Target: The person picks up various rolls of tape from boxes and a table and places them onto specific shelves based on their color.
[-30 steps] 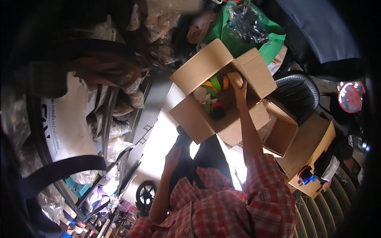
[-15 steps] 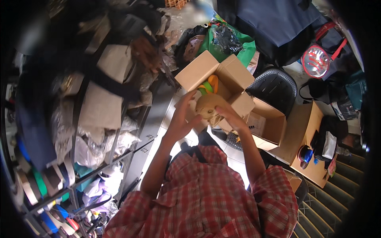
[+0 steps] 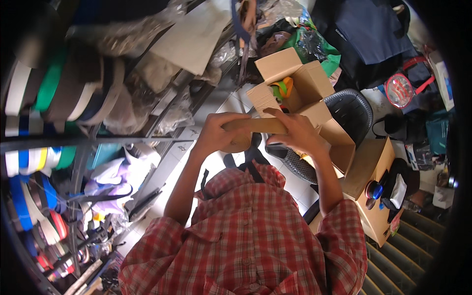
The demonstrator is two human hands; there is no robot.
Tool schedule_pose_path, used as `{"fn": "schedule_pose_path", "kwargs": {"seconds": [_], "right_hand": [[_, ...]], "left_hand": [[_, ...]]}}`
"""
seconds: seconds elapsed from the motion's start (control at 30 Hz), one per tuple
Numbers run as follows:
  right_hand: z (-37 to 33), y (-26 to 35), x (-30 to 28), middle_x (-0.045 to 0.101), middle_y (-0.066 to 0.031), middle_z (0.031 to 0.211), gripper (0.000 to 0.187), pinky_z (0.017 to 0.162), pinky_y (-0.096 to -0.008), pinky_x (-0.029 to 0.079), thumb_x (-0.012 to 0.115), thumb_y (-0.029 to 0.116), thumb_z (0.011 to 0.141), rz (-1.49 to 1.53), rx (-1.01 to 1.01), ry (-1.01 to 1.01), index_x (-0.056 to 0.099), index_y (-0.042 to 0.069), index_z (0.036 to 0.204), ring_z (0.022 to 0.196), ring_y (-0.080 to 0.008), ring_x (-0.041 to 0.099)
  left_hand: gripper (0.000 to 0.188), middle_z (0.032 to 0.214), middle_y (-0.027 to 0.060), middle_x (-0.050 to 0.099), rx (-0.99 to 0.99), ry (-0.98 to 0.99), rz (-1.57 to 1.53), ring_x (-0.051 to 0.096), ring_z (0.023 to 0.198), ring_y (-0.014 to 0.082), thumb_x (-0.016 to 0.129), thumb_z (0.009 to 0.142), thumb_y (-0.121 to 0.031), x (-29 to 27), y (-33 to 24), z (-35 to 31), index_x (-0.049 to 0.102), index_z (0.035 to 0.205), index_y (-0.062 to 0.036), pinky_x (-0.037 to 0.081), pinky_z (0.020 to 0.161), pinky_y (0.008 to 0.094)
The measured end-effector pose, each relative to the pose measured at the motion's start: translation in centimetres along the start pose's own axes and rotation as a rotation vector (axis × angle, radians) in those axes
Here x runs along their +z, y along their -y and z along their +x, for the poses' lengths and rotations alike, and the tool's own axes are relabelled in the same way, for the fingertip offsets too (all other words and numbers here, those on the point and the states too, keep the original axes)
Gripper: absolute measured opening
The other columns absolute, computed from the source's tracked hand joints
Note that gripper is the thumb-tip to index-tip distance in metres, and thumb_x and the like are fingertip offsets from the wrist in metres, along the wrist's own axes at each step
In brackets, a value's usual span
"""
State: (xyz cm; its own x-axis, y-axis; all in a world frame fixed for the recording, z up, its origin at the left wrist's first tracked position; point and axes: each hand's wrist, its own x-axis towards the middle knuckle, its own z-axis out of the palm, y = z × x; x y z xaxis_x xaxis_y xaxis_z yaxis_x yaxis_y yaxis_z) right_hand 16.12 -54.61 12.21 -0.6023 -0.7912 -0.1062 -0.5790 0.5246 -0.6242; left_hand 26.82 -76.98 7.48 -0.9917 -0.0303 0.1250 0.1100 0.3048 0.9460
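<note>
You are holding a flat cardboard piece [image 3: 255, 126] level at chest height, left hand [image 3: 216, 132] and right hand [image 3: 295, 132] each pinching an end to steady it, just in front of the open cardboard box [image 3: 309, 83] on the black mesh chair [image 3: 351, 108].

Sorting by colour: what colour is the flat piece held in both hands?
Plain brown cardboard piece, clearest in the head view.

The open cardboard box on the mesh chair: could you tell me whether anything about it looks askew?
Yes. The open cardboard box sits tilted on the mesh chair, flaps splayed, with yellow and green items showing inside; it looks precariously perched.
</note>
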Motion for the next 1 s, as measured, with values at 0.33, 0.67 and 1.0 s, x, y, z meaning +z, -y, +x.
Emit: {"fn": "schedule_pose_path", "kwargs": {"seconds": [0.33, 0.67, 1.0], "right_hand": [[-0.9, 2.5, 2.9, 0.059, -0.0108, 0.076, 0.043, 0.063, -0.0425, 0.049, 0.059, -0.003, 0.072, -0.344, -0.447, -0.081, 0.059, 0.009, 0.113, 0.068, -0.0310, 0.061], [-1.8, 8.0, 14.4, 0.061, -0.0211, 0.095, 0.081, 0.063, -0.0419, 0.049, 0.067, 0.017, 0.083, 0.170, -0.187, -0.406, 0.021, 0.010, 0.150, 0.071, -0.0373, 0.062], [-2.3, 7.4, 10.3, 0.061, -0.0222, 0.119, 0.050, 0.078, -0.0335, 0.051, 0.056, 0.012, 0.090, 0.498, 0.011, -0.203, 0.045, 0.004, 0.138, 0.096, -0.0320, 0.066]], "left_hand": [[0.030, 0.084, 0.0081, 0.068, -0.216, -0.150, -0.045, 0.063, 0.073, 0.0135, 0.072, 0.080, -0.023, -2.4, 0.5, -7.3, 0.070, 0.102, -0.0024, 0.049, 0.067, 0.0291], [0.040, 0.092, 0.0087, 0.065, -0.437, -0.889, -0.904, 0.061, 0.083, 0.0146, 0.055, 0.096, -0.035, 2.3, 0.7, -5.8, 0.067, 0.101, 0.0033, 0.047, 0.075, 0.0266], [0.025, 0.100, 0.0085, 0.067, -0.124, -0.148, -0.238, 0.060, 0.089, 0.0109, 0.057, 0.093, -0.017, -0.6, -1.0, -4.7, 0.065, 0.110, -0.0010, 0.047, 0.079, 0.0247]]}}
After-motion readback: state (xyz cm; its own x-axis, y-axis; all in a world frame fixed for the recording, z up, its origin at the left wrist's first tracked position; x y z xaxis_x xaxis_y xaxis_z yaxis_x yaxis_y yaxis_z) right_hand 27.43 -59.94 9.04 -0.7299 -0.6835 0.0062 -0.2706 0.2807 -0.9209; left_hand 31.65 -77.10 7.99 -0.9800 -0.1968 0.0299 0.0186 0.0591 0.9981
